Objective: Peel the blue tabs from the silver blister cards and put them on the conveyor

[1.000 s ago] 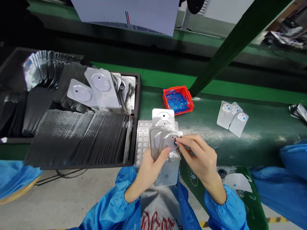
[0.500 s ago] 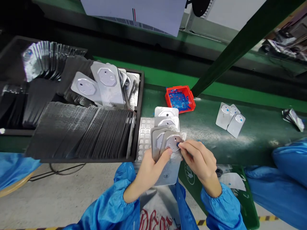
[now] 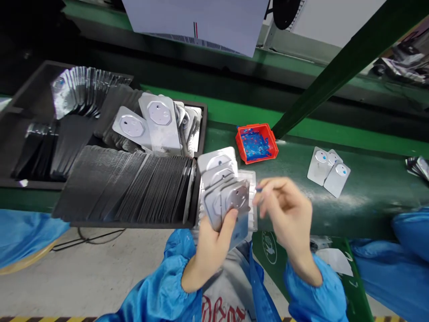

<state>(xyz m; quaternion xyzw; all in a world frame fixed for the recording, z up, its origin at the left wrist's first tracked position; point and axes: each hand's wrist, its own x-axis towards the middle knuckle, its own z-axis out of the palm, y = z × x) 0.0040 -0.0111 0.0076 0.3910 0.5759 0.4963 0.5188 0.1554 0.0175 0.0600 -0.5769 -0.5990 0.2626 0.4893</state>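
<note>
My left hand [image 3: 210, 248] is wrapped round several fanned metal plates [image 3: 217, 162], its thumb pressed across the front one. These plates are silvery with rounded corners, each with a raised octagonal area and a small dark hole. Just to their right, my right hand [image 3: 290, 212] pinches a small blue piece [image 3: 258, 189], partly blurred, at its fingertips, apart from the plates. Beneath and behind the held plates, a clear gridded plastic tray [image 3: 252, 197] lies on the green bench, mostly covered. A red bin [image 3: 240, 150] with small blue pieces inside stands beyond my hands.
A black tray [image 3: 201, 147] on the left carries dense rows of plates [image 3: 134, 190] and several loose ones. Some plates with blue dots [image 3: 337, 179] lie on the bench [image 3: 368, 188] to the right. A green post [image 3: 321, 80] rises behind the bin. Blue-clothed people [image 3: 395, 277] are at both sides.
My right hand has drawn away from the front plate to the right, with the blue piece at its fingertips. The plates in my left hand have tilted leftward. The whole view has shifted slightly.
</note>
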